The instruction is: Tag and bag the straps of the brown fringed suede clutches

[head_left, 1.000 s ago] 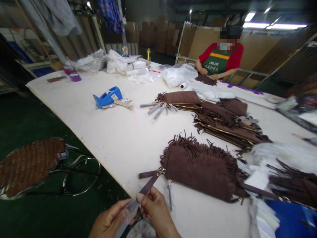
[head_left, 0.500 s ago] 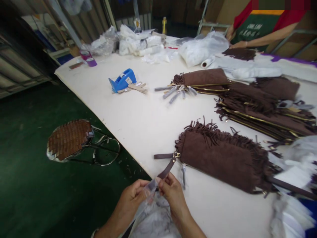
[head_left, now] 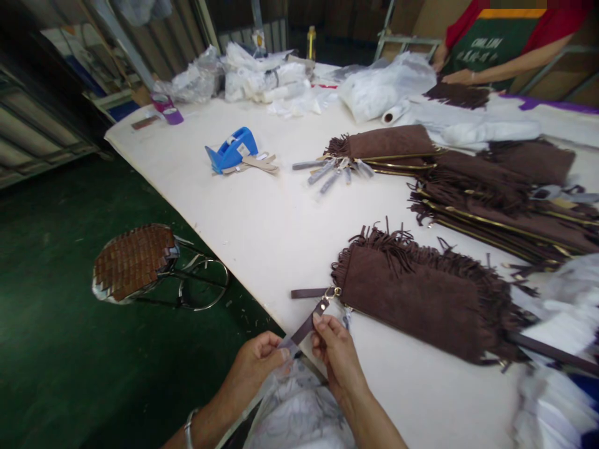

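Brown strap over the near edge of the surface, bottom centre, at about 7–8 o'clock from the fringed bag. Left hand pinches the clear sleeve at the strap's lower end; right hand pinches the strap closer to the gold clasp, thumb on top, just below the rivet.

Handling (judged): strap light, flat, bendy but fairly firm; sleeve thin, probably slippery, easily creased. Best hold: thumb and finger flat across the strap near the rivet, other pinch on the sleeve. Bag looks soft, suede-like, probably floppy; grip the body, not the fringe.

Direction: strap's long axis runs 1–2 to 7–8 o'clock, clasp end up, sleeved end toward the person. Bag's long axis 10 to 4 o'clock, fringe along its 12–1 o'clock side.
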A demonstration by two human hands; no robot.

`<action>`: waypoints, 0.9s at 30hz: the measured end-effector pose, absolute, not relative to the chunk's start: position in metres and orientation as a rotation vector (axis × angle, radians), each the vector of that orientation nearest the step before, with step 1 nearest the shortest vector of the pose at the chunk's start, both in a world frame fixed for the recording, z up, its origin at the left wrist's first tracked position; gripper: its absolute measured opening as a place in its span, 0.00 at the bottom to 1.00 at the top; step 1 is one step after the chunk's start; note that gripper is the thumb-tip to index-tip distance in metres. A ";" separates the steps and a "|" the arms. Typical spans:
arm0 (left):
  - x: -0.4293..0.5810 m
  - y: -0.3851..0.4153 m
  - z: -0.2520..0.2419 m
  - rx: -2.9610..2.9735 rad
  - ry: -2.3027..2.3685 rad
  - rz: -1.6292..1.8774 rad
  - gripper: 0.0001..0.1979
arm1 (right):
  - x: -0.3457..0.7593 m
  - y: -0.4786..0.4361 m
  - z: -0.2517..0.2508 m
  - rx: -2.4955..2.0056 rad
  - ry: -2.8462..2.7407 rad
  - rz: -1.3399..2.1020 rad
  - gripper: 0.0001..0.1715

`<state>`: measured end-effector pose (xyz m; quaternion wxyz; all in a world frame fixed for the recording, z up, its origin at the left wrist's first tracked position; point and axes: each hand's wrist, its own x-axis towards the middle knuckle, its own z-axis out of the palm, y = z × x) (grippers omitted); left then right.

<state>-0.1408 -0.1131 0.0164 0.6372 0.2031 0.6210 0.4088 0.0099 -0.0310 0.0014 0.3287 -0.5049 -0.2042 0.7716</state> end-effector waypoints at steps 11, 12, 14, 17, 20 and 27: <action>-0.125 -0.070 0.009 0.459 1.327 0.970 0.16 | 0.017 -0.035 0.004 -1.319 -0.598 2.112 0.24; -0.126 -0.069 0.010 0.480 1.331 0.946 0.15 | 0.020 -0.032 0.006 -1.335 -0.602 2.108 0.24; -0.130 -0.069 0.016 0.528 1.345 0.896 0.15 | 0.023 -0.026 0.009 -1.368 -0.581 2.061 0.23; -0.139 -0.074 0.026 0.578 1.352 0.831 0.16 | 0.022 -0.020 0.010 -1.381 -0.551 1.958 0.25; -0.146 -0.081 0.030 0.593 1.376 0.808 0.16 | 0.020 -0.020 0.010 -1.373 -0.507 1.971 0.24; -0.127 -0.084 0.024 0.603 1.410 0.864 0.11 | 0.024 -0.028 0.016 -1.310 -0.337 2.041 0.23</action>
